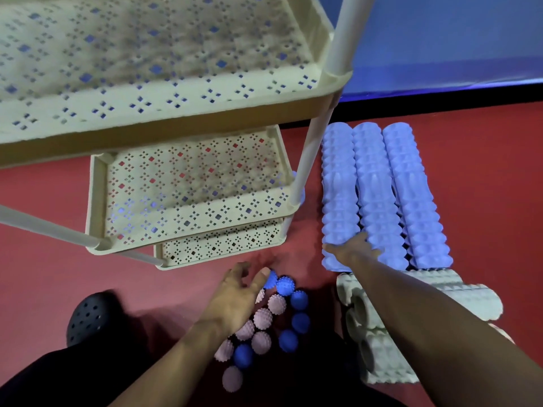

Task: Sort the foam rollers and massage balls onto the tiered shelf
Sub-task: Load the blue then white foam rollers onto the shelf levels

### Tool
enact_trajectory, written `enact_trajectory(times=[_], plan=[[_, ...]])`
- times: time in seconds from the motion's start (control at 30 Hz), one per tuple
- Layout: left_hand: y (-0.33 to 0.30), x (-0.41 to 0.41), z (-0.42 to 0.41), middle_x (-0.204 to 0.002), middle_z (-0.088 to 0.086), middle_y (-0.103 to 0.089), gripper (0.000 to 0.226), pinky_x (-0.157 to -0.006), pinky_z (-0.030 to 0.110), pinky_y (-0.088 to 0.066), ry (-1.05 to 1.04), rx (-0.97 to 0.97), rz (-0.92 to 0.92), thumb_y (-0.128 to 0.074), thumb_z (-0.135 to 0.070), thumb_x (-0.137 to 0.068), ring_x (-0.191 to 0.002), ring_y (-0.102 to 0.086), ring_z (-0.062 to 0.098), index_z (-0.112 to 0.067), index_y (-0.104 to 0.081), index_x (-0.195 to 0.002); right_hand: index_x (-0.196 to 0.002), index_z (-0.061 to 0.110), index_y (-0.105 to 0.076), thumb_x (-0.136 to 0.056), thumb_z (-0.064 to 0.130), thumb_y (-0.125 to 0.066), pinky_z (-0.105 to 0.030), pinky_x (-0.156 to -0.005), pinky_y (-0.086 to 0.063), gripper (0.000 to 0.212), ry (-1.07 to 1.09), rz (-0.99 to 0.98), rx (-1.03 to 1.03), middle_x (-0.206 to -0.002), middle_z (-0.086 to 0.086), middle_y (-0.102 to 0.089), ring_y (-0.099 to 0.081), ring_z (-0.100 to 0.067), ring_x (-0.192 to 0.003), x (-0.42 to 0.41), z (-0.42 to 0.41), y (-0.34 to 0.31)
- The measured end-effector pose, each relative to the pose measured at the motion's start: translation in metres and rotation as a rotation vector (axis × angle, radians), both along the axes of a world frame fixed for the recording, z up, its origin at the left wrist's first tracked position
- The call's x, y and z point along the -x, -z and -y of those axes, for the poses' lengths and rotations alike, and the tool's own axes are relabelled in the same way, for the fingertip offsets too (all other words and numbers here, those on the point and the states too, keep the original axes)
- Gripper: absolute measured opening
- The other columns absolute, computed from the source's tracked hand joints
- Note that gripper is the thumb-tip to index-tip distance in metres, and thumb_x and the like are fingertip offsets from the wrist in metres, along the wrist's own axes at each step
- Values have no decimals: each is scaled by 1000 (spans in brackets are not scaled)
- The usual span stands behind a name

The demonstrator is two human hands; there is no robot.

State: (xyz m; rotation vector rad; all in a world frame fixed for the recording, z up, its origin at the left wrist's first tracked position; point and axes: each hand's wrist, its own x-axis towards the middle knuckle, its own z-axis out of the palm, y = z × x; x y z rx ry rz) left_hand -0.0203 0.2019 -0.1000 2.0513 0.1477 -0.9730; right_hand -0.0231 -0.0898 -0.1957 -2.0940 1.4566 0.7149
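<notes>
Head view. My right hand [354,249]: fingers spread flat on the near ends of three blue foam rollers [379,195]. My left hand [238,292]: relaxed, fingers extended, thumb touching a blue spiky ball [271,279]; massage balls [264,321] clustered just beside it. Tiered shelf [188,201]: beyond my left hand. Pale rollers [382,333]: under my right forearm.

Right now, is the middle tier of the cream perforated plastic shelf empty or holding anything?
Empty: the middle tier shows only bare perforated floor; the blue foam rollers lie on the floor.

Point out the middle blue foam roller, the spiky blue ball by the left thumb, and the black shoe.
middle blue foam roller [377,183], head view, its waisted centre
spiky blue ball [285,285], head view, top face
black shoe [92,314], head view, perforated upper
</notes>
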Motion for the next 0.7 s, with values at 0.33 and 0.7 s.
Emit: enact_trajectory(times=[0.33,0.7], plan=[[-52,-4,4,-132,-3,-57,57,-93,32,-45,-87,49,30,-53,-59,-96,-104,-60,20,-23,-47,-141,-113,-3,-67,-85,25,-79,-44,-84,-62,42,464,534,-710,-103,-16,-76,-75,-26,-85,29,-6,-73],[-211,41,-3,-118,-14,-63,57,-106,49,-49,-143,184,259,-64,-75,-80,-112,-61,10,-33,-59,-118,-112,12,-69,-95,38,-66,-40,-77,-58,32,734,818,-1130,-103,-9,-77,-71,-25,-91,102,-57,-252]])
